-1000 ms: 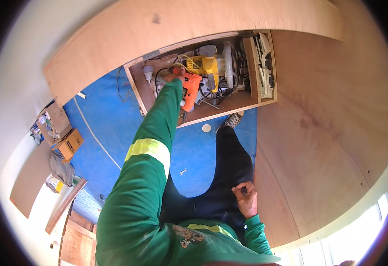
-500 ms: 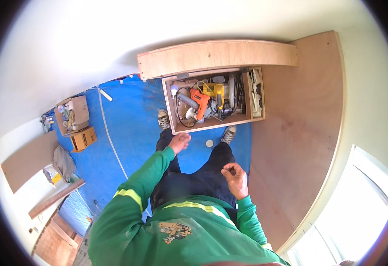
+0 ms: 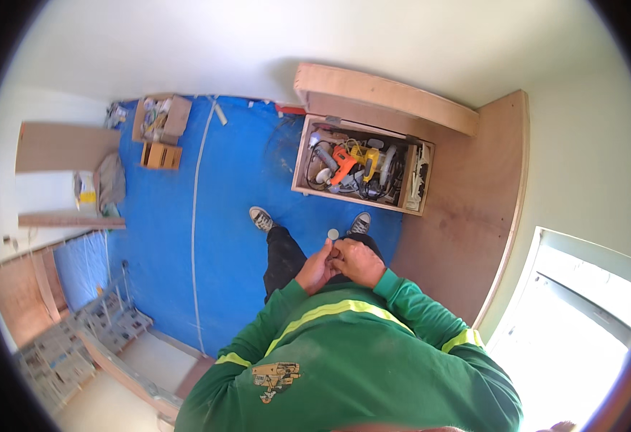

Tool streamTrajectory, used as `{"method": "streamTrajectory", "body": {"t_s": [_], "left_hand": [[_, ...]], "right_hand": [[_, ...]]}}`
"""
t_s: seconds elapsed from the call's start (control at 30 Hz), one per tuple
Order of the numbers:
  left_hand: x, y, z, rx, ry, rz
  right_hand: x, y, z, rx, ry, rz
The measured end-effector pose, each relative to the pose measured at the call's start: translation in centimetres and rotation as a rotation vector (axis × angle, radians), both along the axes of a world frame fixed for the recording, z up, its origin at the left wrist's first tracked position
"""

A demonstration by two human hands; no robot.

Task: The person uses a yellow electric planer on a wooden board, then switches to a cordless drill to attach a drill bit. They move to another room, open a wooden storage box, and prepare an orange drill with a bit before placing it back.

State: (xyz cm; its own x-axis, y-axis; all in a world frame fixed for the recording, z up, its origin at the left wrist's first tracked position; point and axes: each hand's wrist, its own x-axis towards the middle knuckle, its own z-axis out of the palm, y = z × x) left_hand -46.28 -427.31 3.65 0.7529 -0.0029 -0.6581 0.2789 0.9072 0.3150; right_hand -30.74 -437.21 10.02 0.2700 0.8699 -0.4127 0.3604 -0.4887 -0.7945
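Observation:
My left hand [image 3: 315, 269] and my right hand [image 3: 361, 263] meet in front of my waist. Their fingers are bent and pressed together, and anything between them is too small or hidden to name. Just beyond the fingertips a small pale disc [image 3: 333, 234] shows against the blue floor; whether it lies there or touches my fingers I cannot tell. Farther off, past my shoes, stands an open wooden toolbox [image 3: 351, 201]. It holds an orange power drill [image 3: 342, 167], a yellow power tool [image 3: 370, 164], a light bulb [image 3: 315, 137] and tangled cords.
The toolbox's raised wooden lid [image 3: 387, 93] leans toward the white wall. Brown plywood [image 3: 467, 209] stands at the right. Blue sheeting [image 3: 236, 165] covers the floor. Cardboard boxes [image 3: 161, 155] sit at the far left, a wooden frame [image 3: 124, 371] at the near left.
My hands were apart, the left reaching toward the toolbox and the right with bent fingers; now they are together before my waist. My view has turned, showing more of the left side.

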Motion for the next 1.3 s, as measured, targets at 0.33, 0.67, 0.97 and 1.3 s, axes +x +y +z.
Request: {"method": "streamTrajectory", "body": {"t_s": [0.33, 0.67, 0.97, 1.3], "left_hand": [[-13.6, 2.9, 3.7, 0.242, -0.165, 0.197], [-45.4, 11.2, 0.1, 0.565, 0.275, 0.563], [-67.3, 13.3, -5.5, 0.573, 0.614, 0.906], [-72.6, 16.9, -12.9, 0.288, 0.815, 1.313]], "right_hand": [[-6.7, 3.3, 5.0, 0.095, 0.089, 0.1], [-16.5, 11.2, -2.1, -0.057, 0.118, 0.109], [-10.0, 3.0, -19.8, -0.828, 0.142, -0.204], [-24.6, 41.6, -17.3, -0.06, 0.126, 0.17]]}}
